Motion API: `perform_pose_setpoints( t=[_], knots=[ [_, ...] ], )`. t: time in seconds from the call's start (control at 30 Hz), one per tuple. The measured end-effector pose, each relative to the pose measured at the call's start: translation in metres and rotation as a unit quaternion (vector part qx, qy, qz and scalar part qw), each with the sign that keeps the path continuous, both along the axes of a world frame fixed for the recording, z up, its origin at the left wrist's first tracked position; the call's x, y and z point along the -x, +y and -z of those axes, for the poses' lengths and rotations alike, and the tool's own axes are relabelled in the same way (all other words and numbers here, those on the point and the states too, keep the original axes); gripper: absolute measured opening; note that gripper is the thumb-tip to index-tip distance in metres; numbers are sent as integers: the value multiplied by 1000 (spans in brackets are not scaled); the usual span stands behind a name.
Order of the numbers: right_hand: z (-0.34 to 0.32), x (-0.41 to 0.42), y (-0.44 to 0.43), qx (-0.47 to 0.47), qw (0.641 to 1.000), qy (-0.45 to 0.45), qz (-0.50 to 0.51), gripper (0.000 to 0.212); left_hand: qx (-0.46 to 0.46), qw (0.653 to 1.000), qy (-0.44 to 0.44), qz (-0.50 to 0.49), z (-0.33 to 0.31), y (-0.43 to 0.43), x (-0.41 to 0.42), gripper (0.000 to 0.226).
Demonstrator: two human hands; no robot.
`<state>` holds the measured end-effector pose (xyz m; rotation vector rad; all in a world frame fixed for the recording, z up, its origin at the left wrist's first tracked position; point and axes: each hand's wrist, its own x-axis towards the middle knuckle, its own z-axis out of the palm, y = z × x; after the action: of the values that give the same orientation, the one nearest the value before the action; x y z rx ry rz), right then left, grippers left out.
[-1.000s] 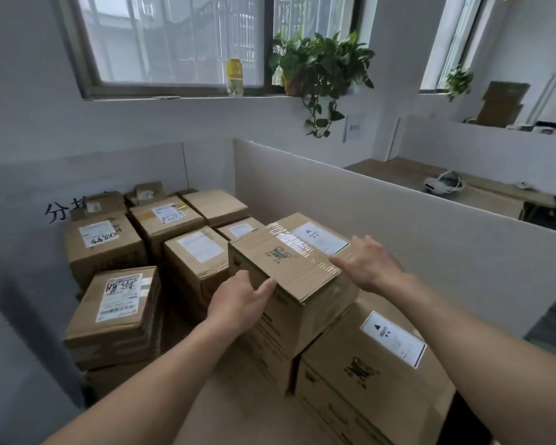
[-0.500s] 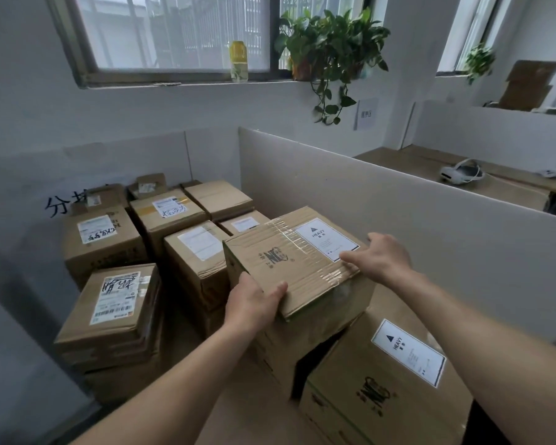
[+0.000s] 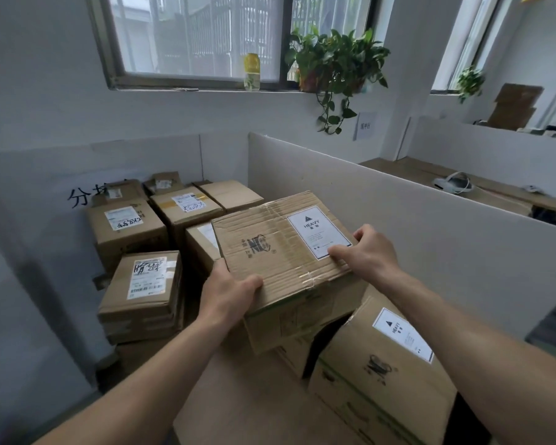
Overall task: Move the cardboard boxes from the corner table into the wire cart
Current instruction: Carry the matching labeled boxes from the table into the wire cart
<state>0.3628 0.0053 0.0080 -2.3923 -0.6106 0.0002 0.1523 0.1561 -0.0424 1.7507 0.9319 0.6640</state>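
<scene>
A taped cardboard box (image 3: 270,248) with a white HEAVY label is tilted up off the stack beneath it. My left hand (image 3: 228,293) grips its near left corner, thumb on top. My right hand (image 3: 366,252) grips its right edge, fingers curled over the label's corner. Under it is another box (image 3: 289,326), and a second HEAVY-labelled box (image 3: 376,364) leans at the lower right. Several more labelled boxes (image 3: 142,290) fill the corner table (image 3: 244,409). The wire cart is out of view.
White partition panels (image 3: 398,226) wall in the corner on the right and behind. A windowsill above holds a potted plant (image 3: 334,65) and a yellow bottle (image 3: 251,72). Beyond the partition lies a wooden desk (image 3: 482,191) with a white headset.
The held box has risen and tipped toward me, clear of the stack. Both hands moved up with it; my right hand's fingers have curled over its edge.
</scene>
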Motion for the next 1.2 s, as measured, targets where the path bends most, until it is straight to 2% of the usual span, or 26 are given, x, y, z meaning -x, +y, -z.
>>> perform_pose_setpoints(
  t=[0.27,0.4,0.57,0.67,0.9,1.07,1.2],
  knots=[
    [27,102,-10,14,999,23,-22,54,-20,999,27,32,4,0,109,55],
    [51,154,-16,75,995,39,-53,56,4,997,51,52,24,-6,161,55],
    [104,203,-30,151,983,89,-46,62,60,989,117,65,65,-23,216,57],
    [137,223,-35,194,973,114,-49,57,76,982,160,68,91,-32,238,60],
    [183,239,-29,230,955,173,-75,68,118,965,232,44,133,-38,256,57],
    [201,225,-18,196,944,233,-128,68,130,962,238,10,143,-35,255,61],
    [199,216,-8,188,933,264,-156,76,141,962,232,-13,145,-35,250,64]
  ],
)
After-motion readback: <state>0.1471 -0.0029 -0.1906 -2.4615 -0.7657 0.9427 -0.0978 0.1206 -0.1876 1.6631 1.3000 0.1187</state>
